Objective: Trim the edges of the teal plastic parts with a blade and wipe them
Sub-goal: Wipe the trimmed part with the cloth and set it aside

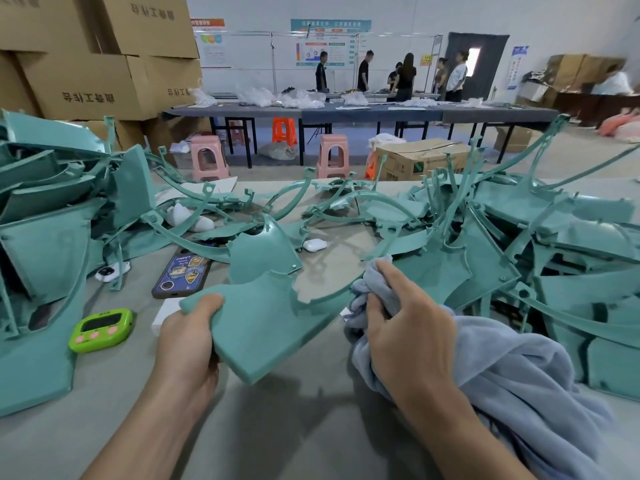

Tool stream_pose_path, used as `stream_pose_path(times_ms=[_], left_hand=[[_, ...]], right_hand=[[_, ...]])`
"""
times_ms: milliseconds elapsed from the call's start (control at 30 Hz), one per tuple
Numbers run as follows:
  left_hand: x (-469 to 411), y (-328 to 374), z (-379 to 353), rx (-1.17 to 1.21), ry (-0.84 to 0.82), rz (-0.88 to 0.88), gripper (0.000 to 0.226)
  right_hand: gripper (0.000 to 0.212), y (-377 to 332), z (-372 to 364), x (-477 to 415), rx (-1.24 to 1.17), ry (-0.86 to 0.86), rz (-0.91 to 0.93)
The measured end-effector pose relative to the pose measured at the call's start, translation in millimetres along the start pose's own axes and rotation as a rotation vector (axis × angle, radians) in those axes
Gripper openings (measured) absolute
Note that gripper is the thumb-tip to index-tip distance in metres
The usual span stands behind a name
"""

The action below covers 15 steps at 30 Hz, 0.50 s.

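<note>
The counter [294, 431] carries heaps of teal parts [45, 244] around the held teal plastic part [266, 320]. At that part's right edge lies a blue-grey cloth [519, 375], bunched in the right hand [412, 327] with curled fingers. The left hand [187, 341] clamps its left corner between thumb and fingers.

The person's left forearm [145, 427] and right forearm [460, 431] are both bare from the bottom edge up to the wrist, slim and smooth. The left hand [187, 341] and right hand [408, 327] are bare too, knuckles showing on the right
</note>
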State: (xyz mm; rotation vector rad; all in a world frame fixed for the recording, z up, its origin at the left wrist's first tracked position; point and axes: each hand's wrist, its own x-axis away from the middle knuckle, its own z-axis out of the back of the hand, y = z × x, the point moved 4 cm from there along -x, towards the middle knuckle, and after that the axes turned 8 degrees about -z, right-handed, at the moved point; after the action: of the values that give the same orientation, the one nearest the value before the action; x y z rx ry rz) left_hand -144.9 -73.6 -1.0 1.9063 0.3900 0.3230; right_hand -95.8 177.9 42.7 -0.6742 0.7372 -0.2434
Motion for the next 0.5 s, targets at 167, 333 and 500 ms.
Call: stream_pose_path(times_ms=[167, 333, 500], left_hand=[[1.5, -1.3, -2.6, 0.0, -0.018, 0.028, 0.009], [5.9, -4.5, -5.2, 0.008, -0.014, 0.054, 0.01], [7.9, -5.6, -6.6, 0.026, 0.024, 0.073, 0.009]], right_hand=[[0.023, 6.3, -8.8, -4.3, 0.125, -0.108, -0.001], [0.019, 6.5, -16.3, -3.5, 0.033, -0.227, -0.009], [0.024, 1.1, -19.4, 7.5, -0.069, -0.27, 0.019]])
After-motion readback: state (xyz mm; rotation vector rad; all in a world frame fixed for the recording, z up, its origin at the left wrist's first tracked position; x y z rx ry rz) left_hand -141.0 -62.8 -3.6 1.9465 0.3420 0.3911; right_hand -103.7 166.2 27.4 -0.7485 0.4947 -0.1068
